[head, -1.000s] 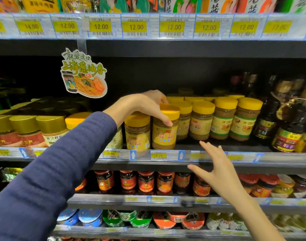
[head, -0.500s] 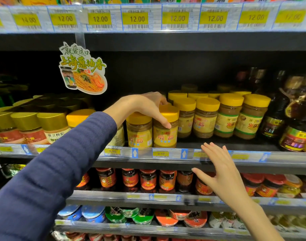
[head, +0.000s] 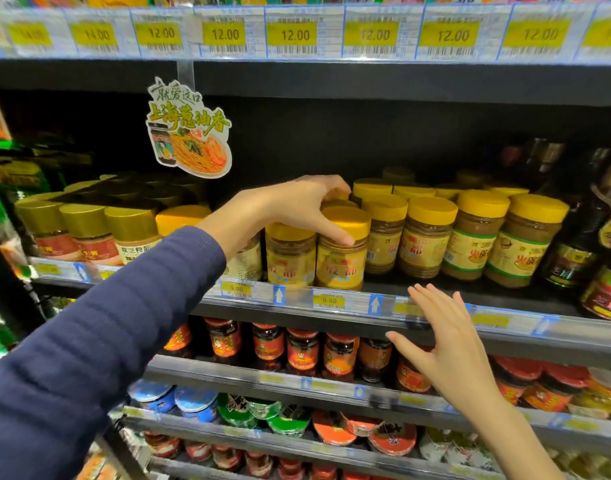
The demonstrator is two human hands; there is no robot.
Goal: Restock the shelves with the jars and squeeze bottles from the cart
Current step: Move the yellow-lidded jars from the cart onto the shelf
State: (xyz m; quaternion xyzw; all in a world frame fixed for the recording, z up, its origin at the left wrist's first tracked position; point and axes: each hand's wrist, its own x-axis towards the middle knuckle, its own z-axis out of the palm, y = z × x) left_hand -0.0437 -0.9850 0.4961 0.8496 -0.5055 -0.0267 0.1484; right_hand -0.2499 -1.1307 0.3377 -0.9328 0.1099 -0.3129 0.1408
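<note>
Yellow-lidded, the jar (head: 340, 261) stood at the front edge of the shelf (head: 505, 320), touching a neighbour (head: 290, 261) on its left. The left hand (head: 297, 206) gripped it from above, fingers curled over the lid (head: 347, 220) and thumb down its near side. The right hand (head: 446, 344) hung just before the rail (head: 328, 301), fingers straight and spread, holding nothing; whether it touched the rail could not be told.

The step in hand looked like seating 1 jar in the front row. The next move probably called for squaring it with that row, label forward, then letting go and reaching back to the cart, which was out of view.

Against 0.5 s earlier, little differed: the left hand kept its grip, the jar sat in the same spot, and the right hand stayed open at much the same height.
</note>
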